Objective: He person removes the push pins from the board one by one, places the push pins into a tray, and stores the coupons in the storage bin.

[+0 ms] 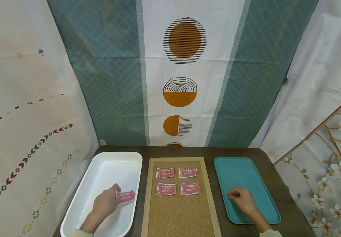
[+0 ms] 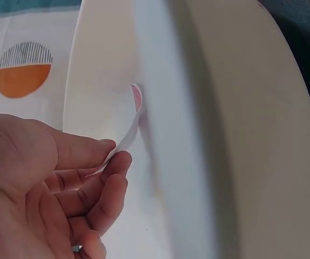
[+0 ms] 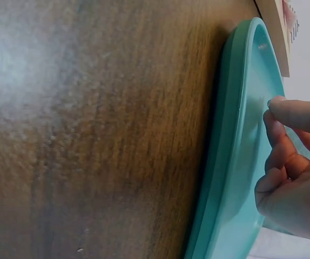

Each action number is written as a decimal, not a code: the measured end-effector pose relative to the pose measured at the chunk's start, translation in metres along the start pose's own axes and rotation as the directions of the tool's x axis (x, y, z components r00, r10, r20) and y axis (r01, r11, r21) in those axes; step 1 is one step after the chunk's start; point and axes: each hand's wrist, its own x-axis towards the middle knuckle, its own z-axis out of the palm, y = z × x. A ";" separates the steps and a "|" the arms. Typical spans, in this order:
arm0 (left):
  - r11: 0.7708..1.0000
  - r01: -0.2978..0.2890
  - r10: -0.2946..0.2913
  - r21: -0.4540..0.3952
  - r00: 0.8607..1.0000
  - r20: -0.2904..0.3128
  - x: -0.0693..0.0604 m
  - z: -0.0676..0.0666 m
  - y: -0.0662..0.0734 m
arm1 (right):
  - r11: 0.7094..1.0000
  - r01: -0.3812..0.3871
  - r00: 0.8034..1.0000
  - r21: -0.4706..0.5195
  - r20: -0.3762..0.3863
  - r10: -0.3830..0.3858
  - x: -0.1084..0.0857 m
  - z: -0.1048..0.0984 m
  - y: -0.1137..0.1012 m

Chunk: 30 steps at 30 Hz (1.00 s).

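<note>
In the head view my left hand is over the white tray. Its thumb and fingers pinch a red and white paper coupon by one end. The left wrist view shows that coupon nearly edge-on and slightly bent. Over the teal tray, my right hand has thumb and index fingertip pressed together. A tiny bluish bit shows at those fingertips, too small to name surely. Between the trays, a cork board holds several similar coupons in two rows, apparently fixed at their top edges.
A dark wooden table carries both trays and the wood-framed board. Behind it hangs a green and white patterned cloth. Pale printed cloths close in the left and right sides. The white tray has raised walls; the teal tray's rim is lower.
</note>
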 end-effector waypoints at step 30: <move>1.000 0.001 0.001 0.022 0.994 -0.108 -0.008 -0.006 0.011 | 0.999 -0.038 0.999 -0.014 -0.033 0.037 0.000 0.001 -0.011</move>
